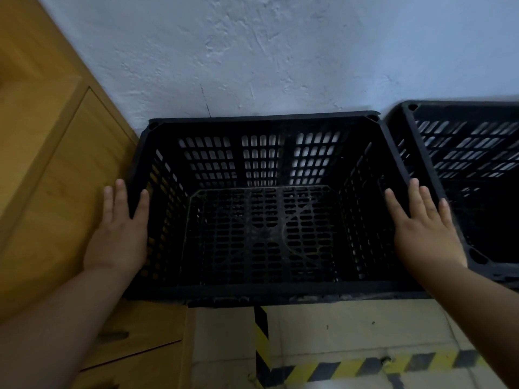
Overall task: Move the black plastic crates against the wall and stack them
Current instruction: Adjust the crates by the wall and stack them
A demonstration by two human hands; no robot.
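The fingers (421, 203) of the right hand (424, 234) are stretched out flat and slightly spread, lying along the right rim of the black crate (264, 214); they curl around nothing. The left hand (119, 234) mirrors it: fingers straight and splayed, the thumb side crossing the left rim, the other fingers outside the crate wall, gripping nothing. Whether the palms press on the plastic cannot be told.

The crate between the two hands stands upright and open, its far rim against the rough white wall (280, 51) (light shows through the slotted back panel). No label, brand or writing can be read on it. Just beside it on the right, rims nearly touching, stands a second black crate (463, 153), also against the wall. A wooden cabinet (56, 164) flanks the left side. On the pale floor (351, 327) near the crate's front edge runs yellow-and-black hazard tape (365, 366).
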